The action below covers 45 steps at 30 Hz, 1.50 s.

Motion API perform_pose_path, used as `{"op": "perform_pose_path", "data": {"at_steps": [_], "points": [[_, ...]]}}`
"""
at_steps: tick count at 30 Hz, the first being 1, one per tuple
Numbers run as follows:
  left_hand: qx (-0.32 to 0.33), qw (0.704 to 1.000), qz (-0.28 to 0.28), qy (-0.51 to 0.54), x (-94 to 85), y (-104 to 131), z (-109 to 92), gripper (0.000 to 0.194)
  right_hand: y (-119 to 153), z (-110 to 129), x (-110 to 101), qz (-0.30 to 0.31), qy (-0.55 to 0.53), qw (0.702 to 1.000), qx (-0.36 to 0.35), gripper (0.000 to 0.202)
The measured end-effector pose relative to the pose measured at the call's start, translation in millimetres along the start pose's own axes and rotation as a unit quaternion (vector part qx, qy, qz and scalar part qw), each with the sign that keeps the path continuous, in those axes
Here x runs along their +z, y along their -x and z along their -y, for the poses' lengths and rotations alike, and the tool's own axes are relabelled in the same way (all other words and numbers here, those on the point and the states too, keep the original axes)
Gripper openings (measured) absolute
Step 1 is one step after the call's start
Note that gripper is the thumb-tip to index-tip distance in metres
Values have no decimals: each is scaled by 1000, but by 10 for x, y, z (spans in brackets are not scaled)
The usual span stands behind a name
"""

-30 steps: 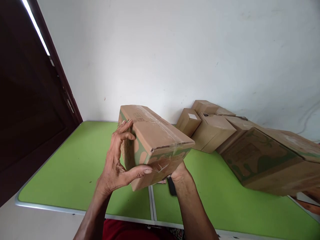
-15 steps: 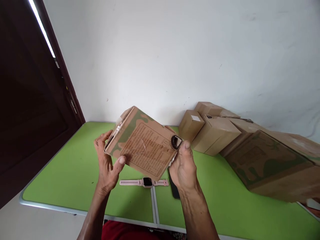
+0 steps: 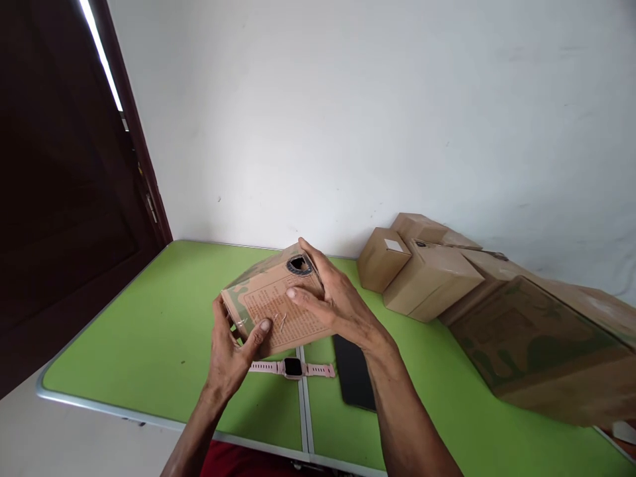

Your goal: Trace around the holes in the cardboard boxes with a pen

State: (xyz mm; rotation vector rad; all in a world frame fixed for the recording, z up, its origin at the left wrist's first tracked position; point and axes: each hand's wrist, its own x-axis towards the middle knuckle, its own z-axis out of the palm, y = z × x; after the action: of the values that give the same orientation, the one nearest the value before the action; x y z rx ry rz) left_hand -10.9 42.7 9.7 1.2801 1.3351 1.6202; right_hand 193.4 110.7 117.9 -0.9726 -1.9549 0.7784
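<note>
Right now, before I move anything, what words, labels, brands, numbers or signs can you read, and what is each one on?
None can be read.
Held box: rows of small print, too small and blurred.
Large box at the right: faint outlined panel, too dim.
White label on the small box: no legible text.
Watch: dark screen, nothing readable.

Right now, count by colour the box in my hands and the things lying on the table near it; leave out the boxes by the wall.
Brown: 1, the held box
Pink: 1, the watch
Black: 1, the flat slab
Total: 3
</note>
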Motion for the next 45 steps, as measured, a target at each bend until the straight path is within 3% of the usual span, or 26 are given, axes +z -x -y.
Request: {"op": "perform_pose_path", "data": {"at_steps": [6,10,15,17,20,23,27,35,45], "points": [[-59,998,-36,-2,-86,191,180,110,-96,-125,128,44,3,999,5,88],[-67,997,-36,-22,-103,218,173,101,-168,-144,100,65,-43,997,-10,78],[-27,985,-77,-153,-228,31,2,77,-220,-163,16,59,-34,997,-20,61],[5,982,-74,-171,-278,-95,-108,68,-191,-178,10,37,-23,999,-10,55],[9,988,18,-153,-256,-270,-280,65,-82,-189,70,-10,-9,1000,15,56],[15,985,84,-149,-114,-346,-387,74,79,-179,189,-100,13,993,60,66],[40,979,115,-166,76,-263,-408,78,285,-149,301,-208,53,968,131,74],[-18,968,143,-207,115,-185,-512,95,438,-55,384,-239,63,955,163,73],[-62,964,92,-240,214,-103,-633,76,490,-11,565,-278,186,935,117,64]]}}
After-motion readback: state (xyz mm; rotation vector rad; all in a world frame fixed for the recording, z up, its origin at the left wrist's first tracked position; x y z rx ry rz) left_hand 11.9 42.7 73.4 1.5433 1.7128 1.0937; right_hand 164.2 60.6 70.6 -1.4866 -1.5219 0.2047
